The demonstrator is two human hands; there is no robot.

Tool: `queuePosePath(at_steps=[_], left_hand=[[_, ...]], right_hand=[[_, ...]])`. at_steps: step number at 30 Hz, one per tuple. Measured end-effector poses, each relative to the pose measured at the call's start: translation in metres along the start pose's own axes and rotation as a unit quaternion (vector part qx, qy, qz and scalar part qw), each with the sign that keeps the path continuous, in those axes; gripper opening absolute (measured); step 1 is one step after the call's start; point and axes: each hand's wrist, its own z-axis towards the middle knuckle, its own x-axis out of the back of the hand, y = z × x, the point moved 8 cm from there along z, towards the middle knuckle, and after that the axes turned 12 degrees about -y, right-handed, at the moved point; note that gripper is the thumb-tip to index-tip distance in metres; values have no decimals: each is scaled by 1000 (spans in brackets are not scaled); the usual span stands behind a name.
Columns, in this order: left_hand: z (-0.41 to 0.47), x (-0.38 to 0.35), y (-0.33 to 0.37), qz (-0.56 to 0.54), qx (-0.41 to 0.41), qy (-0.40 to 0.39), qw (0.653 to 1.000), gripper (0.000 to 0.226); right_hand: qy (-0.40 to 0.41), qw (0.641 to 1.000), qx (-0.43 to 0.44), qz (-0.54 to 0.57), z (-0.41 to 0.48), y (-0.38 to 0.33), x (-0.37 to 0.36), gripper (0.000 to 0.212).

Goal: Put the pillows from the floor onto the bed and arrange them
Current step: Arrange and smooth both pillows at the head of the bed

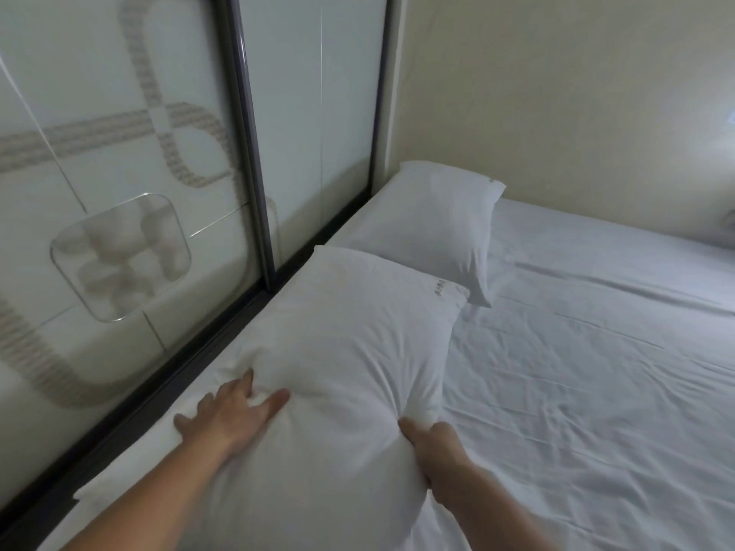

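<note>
A white pillow (350,351) lies on the bed (596,371) along its left side, close to me. My left hand (234,411) rests flat on the pillow's near left part, fingers spread. At the pillow's near right corner, my right hand (437,451) pinches the bunched fabric. A second white pillow (429,224) lies farther back in the bed's far left corner, touching the first one's far end.
Frosted sliding glass doors (159,173) with a dark frame run right along the bed's left edge. A cream wall (576,93) stands behind the bed. The white sheet to the right is wrinkled.
</note>
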Motion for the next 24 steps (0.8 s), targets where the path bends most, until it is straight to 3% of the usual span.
queuePosePath(at_steps=[4, 6, 8, 11, 13, 15, 17, 21, 22, 24], left_hand=[[-1, 4, 3, -4, -24, 3, 1000, 107], [-5, -3, 8, 17, -36, -9, 999, 107], [-6, -8, 11, 46, -42, 10, 998, 105], [-7, -3, 34, 82, -100, 101, 986, 92], [-7, -10, 57, 116, -149, 118, 975, 83], [-3, -30, 62, 146, -144, 83, 975, 78], [3, -49, 38, 161, -101, 36, 981, 76], [4, -36, -55, 158, 17, -8, 987, 95], [2, -24, -69, 145, 45, -1, 988, 102], [0, -3, -73, 109, 52, 54, 991, 105]], right_hand=[[-19, 998, 7, -65, -8, -7, 7, 35], [1, 985, -6, -173, -10, -11, 13, 40], [70, 928, 13, -365, -10, -28, 18, 52], [142, 859, 201, -449, -15, -75, -5, 70], [100, 802, 302, -506, -12, -94, -47, 72], [24, 773, 299, -558, 4, -87, -78, 71], [-7, 783, 225, -579, 25, -63, -75, 70], [81, 869, -4, -489, 40, -32, 19, 74], [118, 877, -13, -466, 34, -36, 38, 76], [172, 853, 99, -483, 19, -60, 32, 76]])
